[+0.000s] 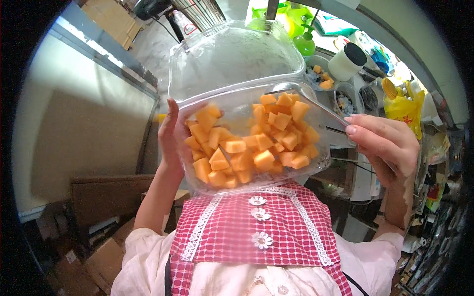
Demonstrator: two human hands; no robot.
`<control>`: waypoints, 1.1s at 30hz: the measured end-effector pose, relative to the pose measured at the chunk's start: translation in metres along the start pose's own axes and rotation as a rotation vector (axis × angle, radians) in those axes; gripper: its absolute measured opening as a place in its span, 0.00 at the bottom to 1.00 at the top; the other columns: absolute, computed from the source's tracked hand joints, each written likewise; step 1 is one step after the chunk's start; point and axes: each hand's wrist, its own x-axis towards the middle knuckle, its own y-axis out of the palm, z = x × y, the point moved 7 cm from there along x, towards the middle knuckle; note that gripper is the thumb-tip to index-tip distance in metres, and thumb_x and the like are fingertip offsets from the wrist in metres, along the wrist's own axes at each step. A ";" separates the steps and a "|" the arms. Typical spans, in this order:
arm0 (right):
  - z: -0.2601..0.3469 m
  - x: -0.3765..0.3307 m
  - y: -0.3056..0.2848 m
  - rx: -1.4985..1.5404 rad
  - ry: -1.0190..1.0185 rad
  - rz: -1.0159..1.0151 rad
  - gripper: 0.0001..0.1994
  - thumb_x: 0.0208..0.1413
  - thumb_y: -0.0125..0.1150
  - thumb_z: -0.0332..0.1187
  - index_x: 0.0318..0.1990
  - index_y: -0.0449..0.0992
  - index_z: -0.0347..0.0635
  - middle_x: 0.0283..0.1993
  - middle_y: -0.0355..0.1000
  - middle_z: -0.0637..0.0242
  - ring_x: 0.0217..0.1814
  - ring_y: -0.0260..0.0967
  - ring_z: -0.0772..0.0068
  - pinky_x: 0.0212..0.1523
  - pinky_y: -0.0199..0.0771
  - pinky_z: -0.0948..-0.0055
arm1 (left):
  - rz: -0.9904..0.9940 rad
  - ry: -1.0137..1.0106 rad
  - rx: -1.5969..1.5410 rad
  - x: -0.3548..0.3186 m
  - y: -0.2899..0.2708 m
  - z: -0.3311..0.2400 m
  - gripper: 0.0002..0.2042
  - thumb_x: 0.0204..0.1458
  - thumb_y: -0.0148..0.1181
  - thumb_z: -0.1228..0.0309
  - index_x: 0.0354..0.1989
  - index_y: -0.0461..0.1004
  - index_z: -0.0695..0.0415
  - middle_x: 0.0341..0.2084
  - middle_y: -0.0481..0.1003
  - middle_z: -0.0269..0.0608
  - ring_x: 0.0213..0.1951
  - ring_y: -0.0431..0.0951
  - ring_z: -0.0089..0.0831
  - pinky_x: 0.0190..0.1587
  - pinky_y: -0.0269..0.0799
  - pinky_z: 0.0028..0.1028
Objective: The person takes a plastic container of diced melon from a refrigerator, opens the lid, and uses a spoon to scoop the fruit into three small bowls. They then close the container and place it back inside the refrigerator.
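A clear plastic container (237, 116) of orange fruit dominates the centre of the frame, its long axis running left to right, tipped so that its open top faces the camera, its hinged lid (237, 59) raised toward the upper edge. Below it spreads a red-and-white checked apron (232, 227) with lace trim. At right of centre, the right hand (387, 143) stands out from the container's right wall, fingertips together at the outer end of a narrow strip (330, 114) slanting up and left to the rim; whether that is a utensil or part of the packaging cannot be told. The left hand (169, 143), the nearer of the two, clasps the container's left end, thumb raised along the outside and the other fingers mostly hidden behind the plastic. Smallest of all, the fruit cubes (264, 143) lie left of the right fingertips and right of the left thumb.
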 end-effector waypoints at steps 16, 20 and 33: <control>0.008 0.001 0.019 0.008 0.102 -0.039 0.11 0.45 0.61 0.20 0.39 0.79 0.35 0.35 0.79 0.56 0.37 0.79 0.59 0.35 0.77 0.68 | 0.061 -0.088 0.021 -0.002 0.001 0.003 0.45 0.52 0.45 0.33 0.57 0.63 0.72 0.45 0.73 0.59 0.46 0.78 0.47 0.53 0.74 0.40; -0.006 -0.008 0.011 0.126 0.256 -0.150 0.11 0.45 0.62 0.21 0.38 0.80 0.37 0.36 0.79 0.58 0.37 0.79 0.61 0.39 0.76 0.70 | 0.063 -0.110 0.002 0.001 0.003 0.006 0.45 0.52 0.46 0.33 0.55 0.63 0.72 0.46 0.72 0.62 0.47 0.77 0.50 0.54 0.73 0.41; -0.076 -0.017 0.051 0.793 0.782 -0.122 0.14 0.58 0.55 0.37 0.39 0.78 0.33 0.29 0.77 0.58 0.29 0.78 0.72 0.32 0.81 0.72 | 0.072 -0.215 0.064 0.005 0.000 0.023 0.43 0.53 0.47 0.35 0.54 0.66 0.71 0.49 0.71 0.61 0.52 0.75 0.46 0.57 0.70 0.39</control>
